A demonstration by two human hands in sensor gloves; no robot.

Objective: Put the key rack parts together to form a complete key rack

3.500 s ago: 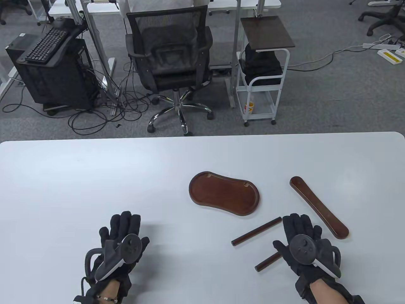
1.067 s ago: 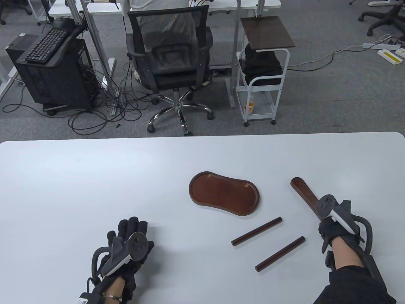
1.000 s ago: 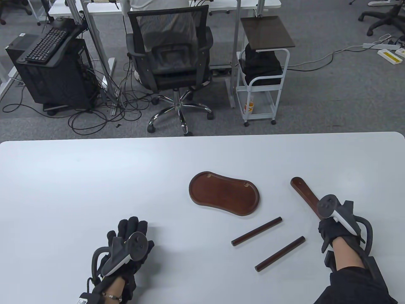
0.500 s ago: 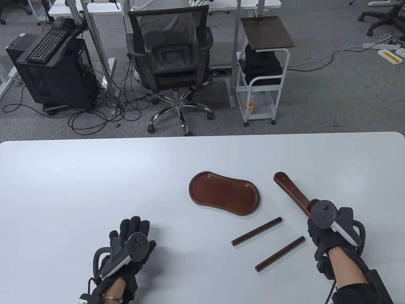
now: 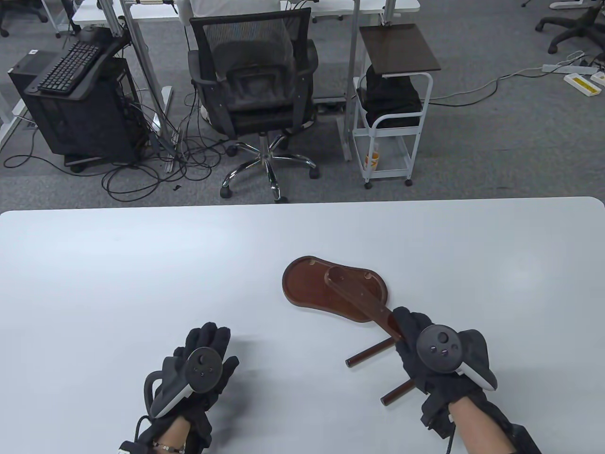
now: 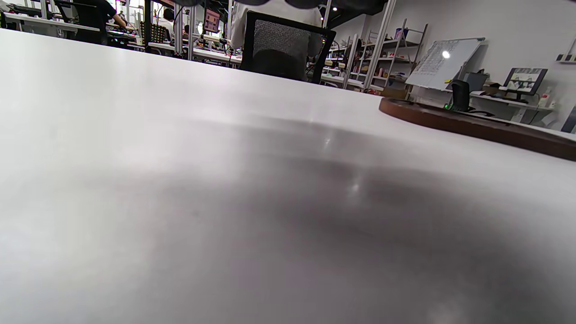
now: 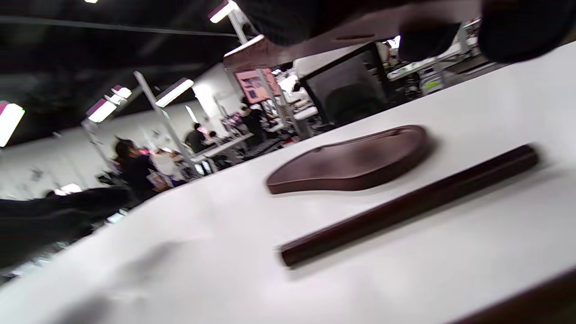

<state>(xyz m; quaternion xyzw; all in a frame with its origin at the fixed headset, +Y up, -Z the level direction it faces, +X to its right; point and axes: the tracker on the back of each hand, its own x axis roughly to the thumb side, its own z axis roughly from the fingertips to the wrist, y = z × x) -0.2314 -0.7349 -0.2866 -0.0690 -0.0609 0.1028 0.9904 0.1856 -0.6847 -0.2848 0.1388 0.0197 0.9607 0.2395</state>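
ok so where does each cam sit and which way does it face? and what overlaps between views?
Table view: high above the near edge, looking down over the table to the office floor; shows left hand flat and right hand holding the flat bar.
Left wrist view: just above the tabletop, facing across it; only dark glove edges show along the top.
Right wrist view: low, tilted, facing across the table; fingers grip the bar at top.
Shared: all three show the tray base; table and right wrist views share a rod.
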